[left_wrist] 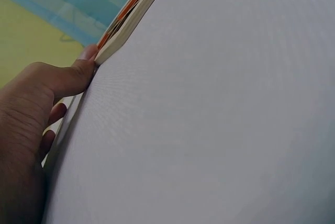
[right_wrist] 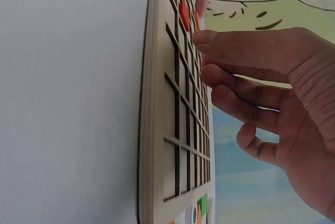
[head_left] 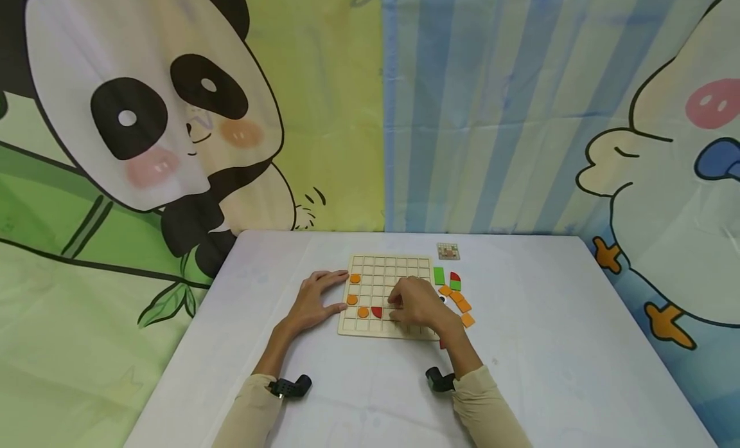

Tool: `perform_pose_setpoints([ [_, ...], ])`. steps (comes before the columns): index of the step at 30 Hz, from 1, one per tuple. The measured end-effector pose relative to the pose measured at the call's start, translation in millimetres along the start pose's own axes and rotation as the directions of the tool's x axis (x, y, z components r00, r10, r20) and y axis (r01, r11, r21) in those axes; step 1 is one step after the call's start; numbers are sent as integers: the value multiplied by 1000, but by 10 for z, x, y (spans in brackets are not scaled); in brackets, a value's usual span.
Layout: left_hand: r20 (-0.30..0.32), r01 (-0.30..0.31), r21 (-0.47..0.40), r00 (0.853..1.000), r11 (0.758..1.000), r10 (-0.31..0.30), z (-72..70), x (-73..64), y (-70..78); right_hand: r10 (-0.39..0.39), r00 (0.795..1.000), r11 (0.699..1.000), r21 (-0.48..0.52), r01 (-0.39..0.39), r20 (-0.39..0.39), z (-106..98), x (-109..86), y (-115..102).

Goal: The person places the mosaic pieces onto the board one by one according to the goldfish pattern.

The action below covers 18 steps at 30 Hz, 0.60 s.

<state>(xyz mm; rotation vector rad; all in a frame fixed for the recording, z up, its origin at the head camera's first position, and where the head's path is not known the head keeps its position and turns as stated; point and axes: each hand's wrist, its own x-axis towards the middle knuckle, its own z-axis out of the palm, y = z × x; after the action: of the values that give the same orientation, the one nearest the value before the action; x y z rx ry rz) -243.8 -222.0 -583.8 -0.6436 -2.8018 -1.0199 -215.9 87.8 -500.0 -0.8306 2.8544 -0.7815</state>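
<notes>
While the left hand (head_left: pixel 314 303) rests spread fingers against the left edge of the gridded board (head_left: pixel 376 333), the right hand (head_left: pixel 421 303) bends its fingers over the cells, and whether they pinch anything I cannot tell. Orange discs (head_left: pixel 363 312) and a red piece (head_left: pixel 377 312) sit toward the board's left; the card (head_left: pixel 448 251) beyond is too small to read.

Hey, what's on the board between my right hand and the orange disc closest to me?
In the head view, a red quarter-round piece lies on the board between the orange disc and your right hand.
</notes>
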Motion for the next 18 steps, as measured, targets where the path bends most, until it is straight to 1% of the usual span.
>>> perform_pose_setpoints([
  [4, -3, -4, 4, 1000, 1000, 4, 7, -5, 0, 7, 1000, 999, 42, -7, -10, -78, -69, 87],
  [9, -1, -1, -16, 1000, 1000, 1, 4, -12, -2, 53, 998, 993, 109, -50, -24, -152, -154, 236],
  [14, -6, -3, -16, 1000, 1000, 3, 6, -8, 1, 121, 991, 986, 126, -113, -57, -218, -254, 388],
  [16, -7, -3, -11, 1000, 1000, 3, 8, -7, -1, 129, 989, 986, 116, -120, -71, -244, -288, 447],
  [18, -5, 2, -13, 1000, 1000, -2, 7, -9, -3, 121, 989, 988, 103, -112, -83, -271, -318, 509],
])
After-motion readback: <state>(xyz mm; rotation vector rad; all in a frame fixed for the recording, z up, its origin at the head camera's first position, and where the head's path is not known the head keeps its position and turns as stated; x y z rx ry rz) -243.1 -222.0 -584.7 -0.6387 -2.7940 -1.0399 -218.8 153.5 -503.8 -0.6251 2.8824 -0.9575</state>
